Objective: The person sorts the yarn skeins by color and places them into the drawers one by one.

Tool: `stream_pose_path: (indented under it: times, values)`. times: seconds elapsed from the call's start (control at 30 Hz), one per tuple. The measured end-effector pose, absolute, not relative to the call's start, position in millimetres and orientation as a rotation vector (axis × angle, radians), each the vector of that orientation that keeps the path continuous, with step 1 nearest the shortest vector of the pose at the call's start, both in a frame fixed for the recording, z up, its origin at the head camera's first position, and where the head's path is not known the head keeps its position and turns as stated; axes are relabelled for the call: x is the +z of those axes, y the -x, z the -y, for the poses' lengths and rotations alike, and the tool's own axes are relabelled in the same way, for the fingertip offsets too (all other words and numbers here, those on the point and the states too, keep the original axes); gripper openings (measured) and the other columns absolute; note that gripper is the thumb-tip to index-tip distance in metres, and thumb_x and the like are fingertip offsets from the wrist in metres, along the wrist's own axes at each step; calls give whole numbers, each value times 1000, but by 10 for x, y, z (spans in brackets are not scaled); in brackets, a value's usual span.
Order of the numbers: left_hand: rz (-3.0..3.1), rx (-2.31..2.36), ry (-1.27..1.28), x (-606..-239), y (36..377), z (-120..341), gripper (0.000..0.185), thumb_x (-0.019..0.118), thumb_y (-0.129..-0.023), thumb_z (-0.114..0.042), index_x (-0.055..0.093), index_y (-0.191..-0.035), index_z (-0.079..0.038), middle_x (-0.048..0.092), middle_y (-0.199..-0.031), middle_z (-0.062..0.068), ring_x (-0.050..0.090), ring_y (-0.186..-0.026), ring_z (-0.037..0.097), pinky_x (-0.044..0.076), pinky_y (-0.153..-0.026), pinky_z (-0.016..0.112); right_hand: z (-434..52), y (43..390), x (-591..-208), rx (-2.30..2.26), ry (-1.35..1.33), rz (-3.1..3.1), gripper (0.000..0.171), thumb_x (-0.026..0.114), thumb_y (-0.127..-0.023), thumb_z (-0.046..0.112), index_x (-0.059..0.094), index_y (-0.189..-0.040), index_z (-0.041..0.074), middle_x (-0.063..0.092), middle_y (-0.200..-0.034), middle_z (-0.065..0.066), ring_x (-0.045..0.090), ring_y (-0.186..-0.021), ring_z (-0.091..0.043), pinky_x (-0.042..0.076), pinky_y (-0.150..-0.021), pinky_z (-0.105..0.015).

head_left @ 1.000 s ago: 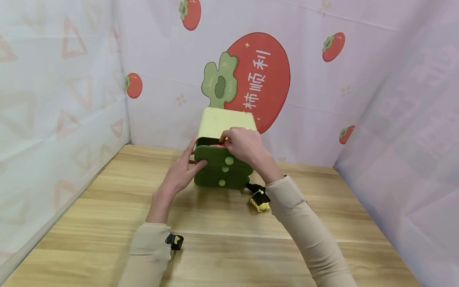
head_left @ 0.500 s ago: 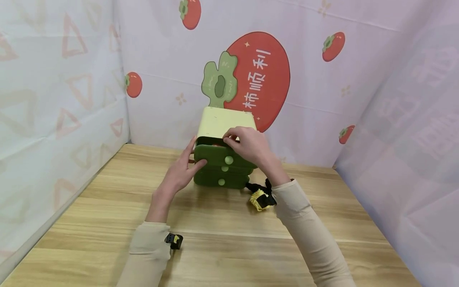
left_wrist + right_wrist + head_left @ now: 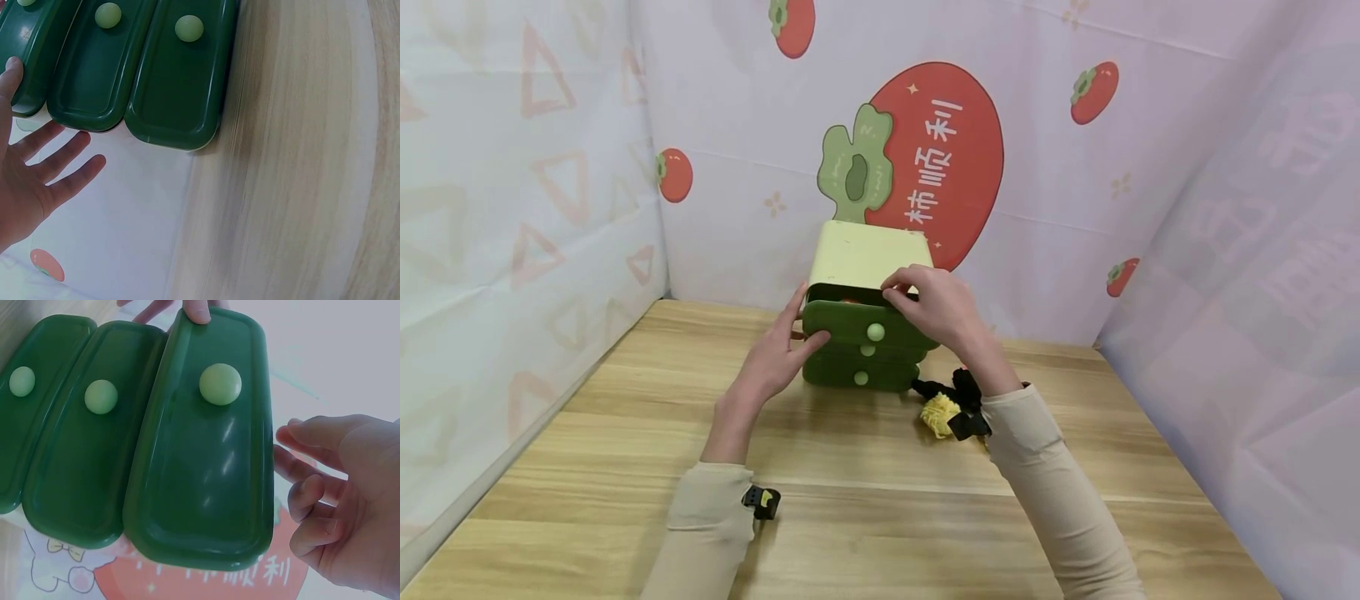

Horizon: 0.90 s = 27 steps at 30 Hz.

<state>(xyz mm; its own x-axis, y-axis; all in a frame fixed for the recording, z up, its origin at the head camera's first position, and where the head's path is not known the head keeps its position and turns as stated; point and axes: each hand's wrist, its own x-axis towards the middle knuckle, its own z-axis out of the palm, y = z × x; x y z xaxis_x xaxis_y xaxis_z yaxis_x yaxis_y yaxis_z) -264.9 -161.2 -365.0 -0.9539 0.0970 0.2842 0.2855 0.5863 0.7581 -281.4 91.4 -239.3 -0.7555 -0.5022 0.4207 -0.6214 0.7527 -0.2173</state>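
two hands at the top drawer of a small pale yellow-green plastic drawer cabinet (image 3: pixel 868 257) standing at the back of the light wooden table (image 3: pixel 850 467)

the dark green top drawer with a round pale knob (image 3: pixel 861 325) is pulled out a little. the left hand (image 3: pixel 772 362) lies relaxed, thumb pressed on the drawer's front corner, other fingers straight along the cabinet's side. the right hand (image 3: pixel 934 307) sits over the drawer's right end, fingers loosely bent at its upper edge; i can't tell if it grasps anything. a yellow and black strapped gadget (image 3: pixel 946 410) lies just beside the cabinet.

Beige long sleeves (image 3: pixel 1045 467), bare hands, seemingly black-and-yellow wrist straps (image 3: pixel 762 502)
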Motion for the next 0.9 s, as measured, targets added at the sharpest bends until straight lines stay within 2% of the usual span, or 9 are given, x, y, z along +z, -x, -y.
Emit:
stream_pose_path:
  times: [0.27, 0.53, 0.7, 0.9]
  values:
    - [2604, -1303, 316, -3651, 2643, 1618, 83, 51, -93, -67, -3, -154, -53, 44, -150, 7, 59, -124, 32, 48, -96, 57, -984, 2820, -2423, 510, -841, 2596, 17, 65, -97, 27, 76, -108, 22, 73, -103, 4, 65, -86, -13, 50, -69, -34]
    - [2594, -1303, 322, -3651, 2647, 1611, 84, 52, -93, -67, -1, -155, -51, 43, -152, 7, 59, -123, 32, 48, -96, 57, -1077, 2828, -2401, 557, -820, 2602, 19, 64, -98, 25, 75, -111, 19, 73, -108, 1, 67, -92, -15, 51, -71, -37]
    - [2593, -1295, 323, -3653, 2649, 1610, 83, 52, -93, -66, -1, -155, -53, 39, -155, 6, 59, -124, 32, 48, -97, 57, -1179, 2845, -2385, 594, -769, 2605, 20, 62, -99, 26, 75, -112, 18, 73, -110, -1, 64, -83, -18, 48, -66, -36]
    - [2593, -1301, 325, -3651, 2646, 1607, 82, 52, -93, -65, -1, -154, -53, 42, -152, 6, 60, -123, 31, 47, -97, 57, -1263, 2864, -2404, 620, -741, 2592, 20, 61, -99, 27, 75, -111, 18, 74, -108, 0, 61, -74, -17, 46, -60, -33]
